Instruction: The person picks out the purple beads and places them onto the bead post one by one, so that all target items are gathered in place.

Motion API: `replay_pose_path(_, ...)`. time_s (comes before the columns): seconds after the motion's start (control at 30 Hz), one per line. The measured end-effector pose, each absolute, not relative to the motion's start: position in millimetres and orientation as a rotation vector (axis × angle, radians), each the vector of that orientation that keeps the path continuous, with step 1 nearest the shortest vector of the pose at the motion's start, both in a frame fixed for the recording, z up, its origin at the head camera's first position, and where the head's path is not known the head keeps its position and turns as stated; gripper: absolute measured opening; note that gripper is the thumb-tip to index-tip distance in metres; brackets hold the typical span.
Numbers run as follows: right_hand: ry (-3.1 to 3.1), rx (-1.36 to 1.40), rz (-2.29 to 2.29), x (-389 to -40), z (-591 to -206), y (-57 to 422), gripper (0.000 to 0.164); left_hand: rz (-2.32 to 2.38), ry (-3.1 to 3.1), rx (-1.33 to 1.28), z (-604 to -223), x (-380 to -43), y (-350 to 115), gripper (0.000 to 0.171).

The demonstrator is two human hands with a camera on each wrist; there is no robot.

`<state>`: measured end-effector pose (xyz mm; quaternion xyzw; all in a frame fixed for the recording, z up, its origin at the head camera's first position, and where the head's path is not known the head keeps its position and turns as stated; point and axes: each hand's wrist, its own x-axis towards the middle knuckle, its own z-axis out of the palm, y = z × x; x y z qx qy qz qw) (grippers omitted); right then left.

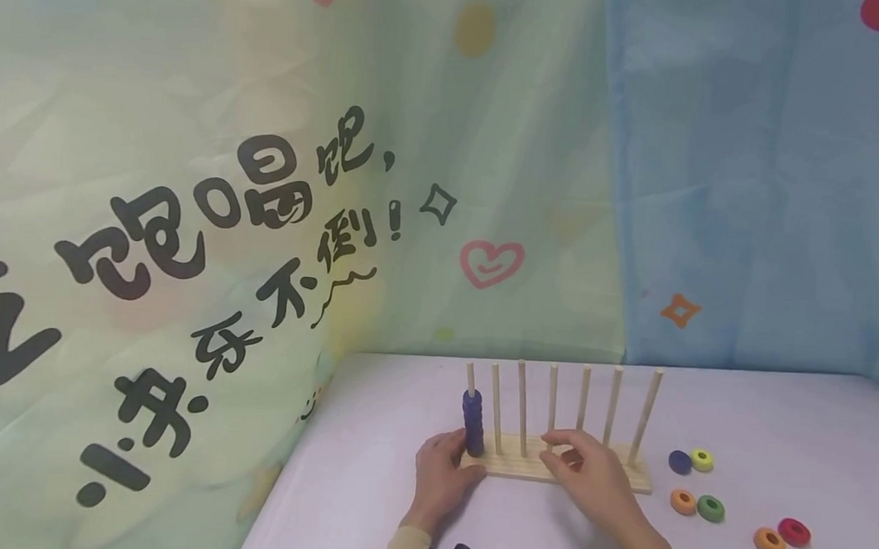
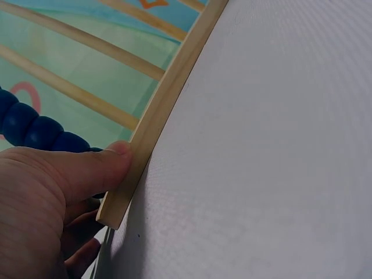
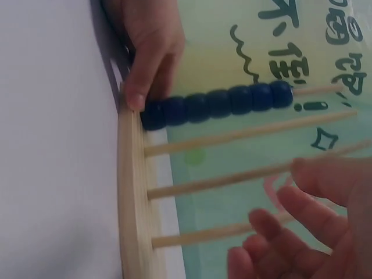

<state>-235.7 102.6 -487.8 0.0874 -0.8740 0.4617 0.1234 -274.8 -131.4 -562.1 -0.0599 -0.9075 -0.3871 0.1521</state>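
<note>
A wooden counting rack (image 1: 511,467), with several upright pegs, stands on the table. On its leftmost peg is a stack of dark blue beads (image 1: 472,425); the other pegs carry none. My left hand (image 1: 440,478) grips the left end of the base, with the thumb (image 2: 119,160) on the front edge and the other fingers behind it. In front of the middle pegs is my right hand (image 1: 589,477), its thumb and fingers loosely bent and apart. The right wrist view shows nothing between those fingers (image 3: 308,209).
Loose beads lie right of the rack: a blue bead (image 1: 679,462) beside a yellow bead (image 1: 702,460), an orange bead (image 1: 683,502) beside a green bead (image 1: 711,509), and another orange bead (image 1: 769,542) near a red bead (image 1: 795,532). A printed curtain (image 1: 491,144) hangs behind the table.
</note>
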Motion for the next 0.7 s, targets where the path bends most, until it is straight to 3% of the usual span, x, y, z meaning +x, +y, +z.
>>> replay_pose_path(0.7,-2.738,0.154,1.248,-242,-480,174,0.035,-1.1,-2.608,-0.204,-565,-275,-133,0.056)
